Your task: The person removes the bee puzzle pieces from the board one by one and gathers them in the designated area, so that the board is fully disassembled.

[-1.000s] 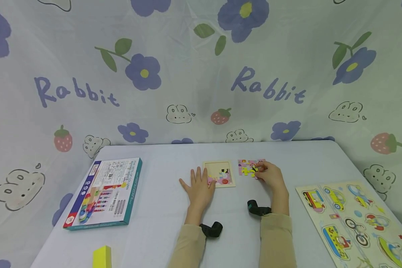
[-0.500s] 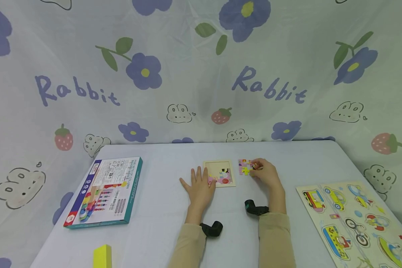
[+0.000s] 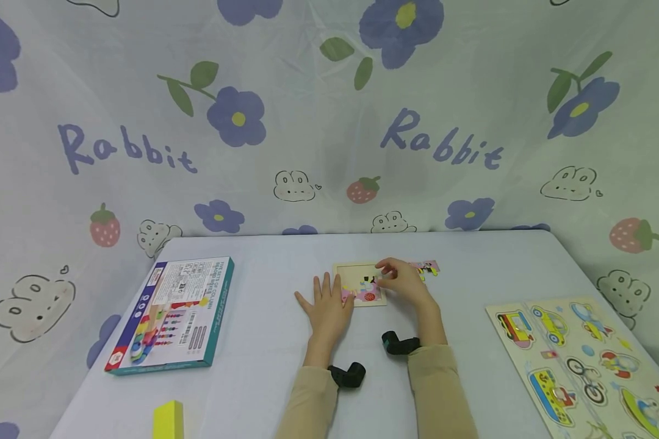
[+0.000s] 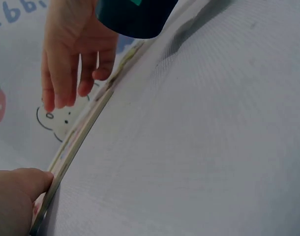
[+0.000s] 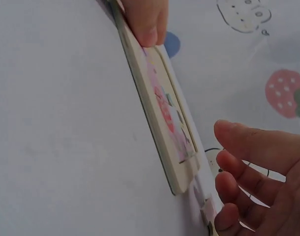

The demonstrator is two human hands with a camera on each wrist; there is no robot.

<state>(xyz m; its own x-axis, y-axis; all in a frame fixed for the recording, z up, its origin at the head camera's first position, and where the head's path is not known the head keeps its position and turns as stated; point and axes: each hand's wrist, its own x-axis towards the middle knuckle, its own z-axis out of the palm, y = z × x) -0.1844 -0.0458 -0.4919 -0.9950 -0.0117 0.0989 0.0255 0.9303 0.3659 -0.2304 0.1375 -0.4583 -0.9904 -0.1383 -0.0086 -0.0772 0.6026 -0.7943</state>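
- Located at the far middle of a white table (image 3: 252,329): a shallow wooden tray (image 3: 357,273), lying flat; bare in its far part, with printed pieces (image 3: 369,297) set in along the near side and partly up the right; just to the right on the table, loose puzzle pieces (image 3: 429,267), partly hidden behind a hand.
- Likely to handle as light and stiff, judging by the thin, flat look; probably smooth on the printed face, so apt to slide when nudged; sturdy overall, perhaps weakest at the small interlocking knobs.
- Best to lift a single piece by opposite edges, between thumb and forefinger; best to steady the tray by its rim, clear of the recess.
- Laid across the tray's left side: the left hand (image 3: 327,311), flat, with straight, fanned fingers; touching the tray with thumb over its near left part, gripping nothing.
- Poised at the tray's right rim: the right hand (image 3: 409,283), about half open, with loosely bent fingers and thumb apart from forefinger; holding nothing visible in either wrist view; seen from the right wrist, clear of the tray.
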